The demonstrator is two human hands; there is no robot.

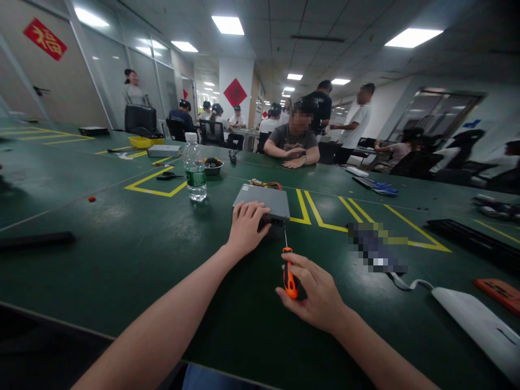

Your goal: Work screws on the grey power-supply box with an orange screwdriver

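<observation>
Flat grey metal box [270,198] on a dark green tabletop [142,260], centre for all clock directions here. Left hand [246,226] at seven o'clock, spread over the box's near left corner, fingers on top. Right hand [320,291] at five, fingertips and thumb around the orange-and-black handle of a thin-shafted screwdriver [290,281], shaft towards the box's near right corner. At twelve, just behind the box, bundled red and yellow cables [266,184]. At ten, near the left hand, an upright clear plastic bottle with a green label [196,176], partly in front of a small metal bowl [216,170]. At four, a white flat device [475,319] with a white cable [412,284]; at three, a long black bar [475,238]; at one, across the table, a seated person in a grey shirt [290,142], forearms on the tabletop. Near left corner of the box covered by the left hand; contact at the screwdriver's tip too small to tell. Dark object [376,246] at four blurred into blocks, identity unclear; white device cut off at the picture's edge; bowl's contents hard to make out.
</observation>
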